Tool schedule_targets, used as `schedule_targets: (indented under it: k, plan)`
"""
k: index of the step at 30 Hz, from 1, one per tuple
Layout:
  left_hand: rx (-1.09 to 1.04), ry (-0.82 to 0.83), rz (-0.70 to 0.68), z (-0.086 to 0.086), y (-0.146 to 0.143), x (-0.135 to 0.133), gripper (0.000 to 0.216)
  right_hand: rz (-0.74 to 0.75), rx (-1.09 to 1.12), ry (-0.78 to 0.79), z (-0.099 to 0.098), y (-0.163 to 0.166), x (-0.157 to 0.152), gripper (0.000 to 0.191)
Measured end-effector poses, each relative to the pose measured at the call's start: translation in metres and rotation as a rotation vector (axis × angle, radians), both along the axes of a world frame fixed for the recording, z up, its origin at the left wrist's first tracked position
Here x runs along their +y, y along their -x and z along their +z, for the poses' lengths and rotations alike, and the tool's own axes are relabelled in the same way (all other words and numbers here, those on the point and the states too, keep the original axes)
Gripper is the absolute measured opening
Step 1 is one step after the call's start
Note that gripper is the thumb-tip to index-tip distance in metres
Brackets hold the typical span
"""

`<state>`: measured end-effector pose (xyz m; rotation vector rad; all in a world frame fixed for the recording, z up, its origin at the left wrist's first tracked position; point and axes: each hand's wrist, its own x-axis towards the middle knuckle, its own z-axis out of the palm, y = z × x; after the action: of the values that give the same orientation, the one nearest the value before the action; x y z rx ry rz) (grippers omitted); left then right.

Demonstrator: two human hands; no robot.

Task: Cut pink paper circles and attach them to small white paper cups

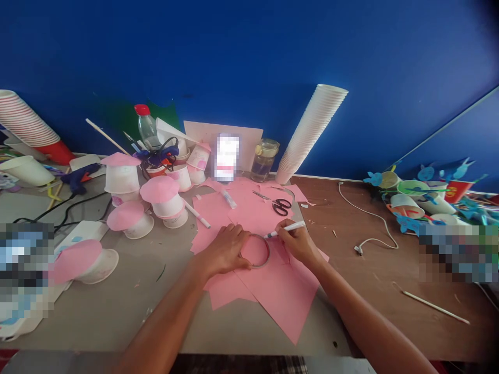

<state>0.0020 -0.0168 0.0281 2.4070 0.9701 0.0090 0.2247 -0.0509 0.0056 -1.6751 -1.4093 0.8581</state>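
A thin round ring (268,253) lies flat on sheets of pink paper (280,291). My left hand (228,250) grips the ring's left side, thumb at its lower edge and fingers at its upper left. In my right hand (297,244) is a white marker (294,226), its tip by the ring's upper right edge; whether it touches the paper I cannot tell. Beyond the hands, black-handled scissors (280,206) rest on the paper. A second white marker (198,214) lies left of them, near a small clear tube (228,199).
Paper cups with pink paper tops (161,195) stand at left, near a glue gun (80,176). Behind are a phone (226,158), a glass jar (264,161) and a tall leaning cup stack (312,135). A white cable (384,221) and a stick (436,307) lie at right.
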Motion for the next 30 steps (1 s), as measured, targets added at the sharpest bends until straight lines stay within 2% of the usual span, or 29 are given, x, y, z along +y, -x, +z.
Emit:
schedule_targets:
  k: [6, 15, 19, 23, 26, 30]
  plan:
    - [-0.011, -0.039, -0.013, -0.003, 0.0, 0.001, 0.054, -0.035, -0.099, -0.053, -0.001, 0.002, -0.042, 0.017]
    - [-0.004, -0.063, -0.016, -0.01, -0.001, 0.003, 0.055, -0.042, -0.167, -0.12, -0.003, 0.033, -0.09, 0.015]
    - [0.004, -0.048, -0.002, -0.007, -0.002, 0.002, 0.057, -0.008, 0.019, -0.09, 0.007, 0.032, -0.097, 0.018]
    - [-0.003, -0.026, 0.003, -0.005, -0.001, 0.001, 0.059, -0.088, 0.219, -0.188, 0.023, 0.016, -0.09, 0.029]
    - [-0.002, -0.03, -0.003, -0.005, -0.001, 0.001, 0.059, -0.096, 0.193, -0.211, 0.031, 0.007, -0.083, 0.026]
    - [0.011, -0.032, -0.007, -0.006, -0.001, 0.002, 0.061, -0.007, 0.127, -0.254, 0.027, 0.01, -0.09, 0.032]
